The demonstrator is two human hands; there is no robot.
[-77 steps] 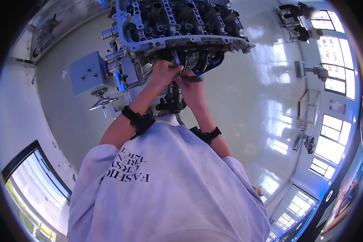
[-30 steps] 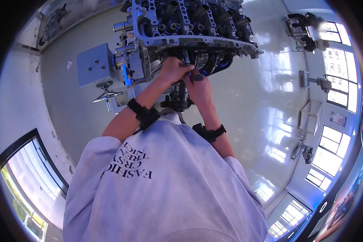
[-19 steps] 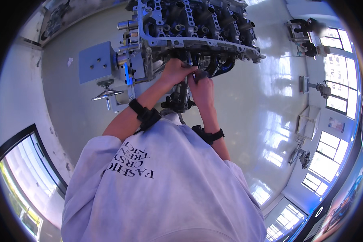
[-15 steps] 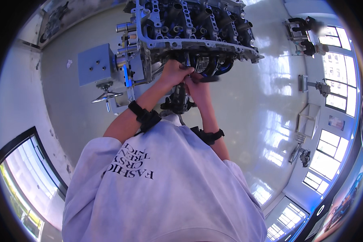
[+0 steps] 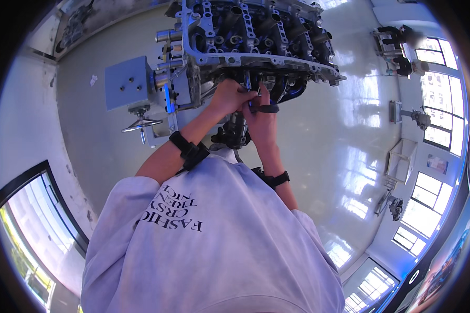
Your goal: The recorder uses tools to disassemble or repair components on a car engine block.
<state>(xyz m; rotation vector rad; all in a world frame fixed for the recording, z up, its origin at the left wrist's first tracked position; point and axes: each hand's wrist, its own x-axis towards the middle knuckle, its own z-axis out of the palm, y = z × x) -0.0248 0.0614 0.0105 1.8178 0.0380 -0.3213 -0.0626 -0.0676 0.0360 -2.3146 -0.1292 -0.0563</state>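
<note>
A person in a pale sweatshirt (image 5: 219, 250) works with both bare hands at the near side of a bare metal engine (image 5: 277, 58); several lines of dark capital lettering, turned away from upright, are printed on the sweatshirt, nearest the engine on its left part

Compared with half a second ago, the dark handle (image 5: 268, 108) sits a little farther from the engine's curved dark pipes (image 5: 295, 93), and one finger of the right hand (image 5: 261, 124) now stretches up toward the engine — the left hand (image 5: 228, 98) has kept much the same place

The hands are together, just below the engine's near edge. The left comes in from the left, bent at the wrist, thumb and fingers pinched at a slim metal shaft (image 5: 248, 81) that stands against the engine. The right is raised beside it, the handle lying across its fingers; how firmly it grips, I cannot tell. Each forearm wears a black strap with a box

Left of the engine is a grey-blue box (image 5: 126, 83) with a handwheel (image 5: 141, 125) below; a dark upright support (image 5: 234, 131) shows on the engine's near side, below the hands
</note>
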